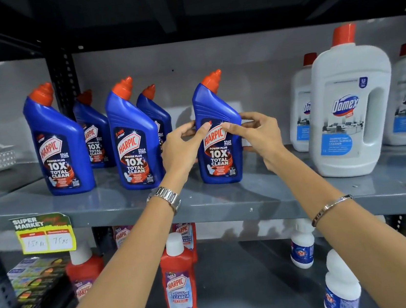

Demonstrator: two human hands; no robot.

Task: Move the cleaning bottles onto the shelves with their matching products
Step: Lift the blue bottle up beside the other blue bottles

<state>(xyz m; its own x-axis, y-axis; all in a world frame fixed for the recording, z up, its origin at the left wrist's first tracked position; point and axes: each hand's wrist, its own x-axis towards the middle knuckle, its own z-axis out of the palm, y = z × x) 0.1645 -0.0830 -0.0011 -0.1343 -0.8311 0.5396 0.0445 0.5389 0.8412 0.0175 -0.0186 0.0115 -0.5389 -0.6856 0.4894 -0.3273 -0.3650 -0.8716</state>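
A blue Harpic bottle (219,159) with a red cap stands upright on the grey upper shelf (228,202). My left hand (183,147) grips its left side and my right hand (258,134) grips its right side, thumbs on the label. To its left stand several matching blue Harpic bottles (132,137), two in front and two behind. To its right stand white Domex bottles (350,110) with red caps.
On the lower shelf are red Harpic bathroom cleaner bottles (178,282), small white bottles with blue labels (302,246) and stacked packets (33,282) at the left. A yellow price tag (45,237) hangs on the upper shelf's front edge. A black upright post (63,76) stands behind the blue bottles.
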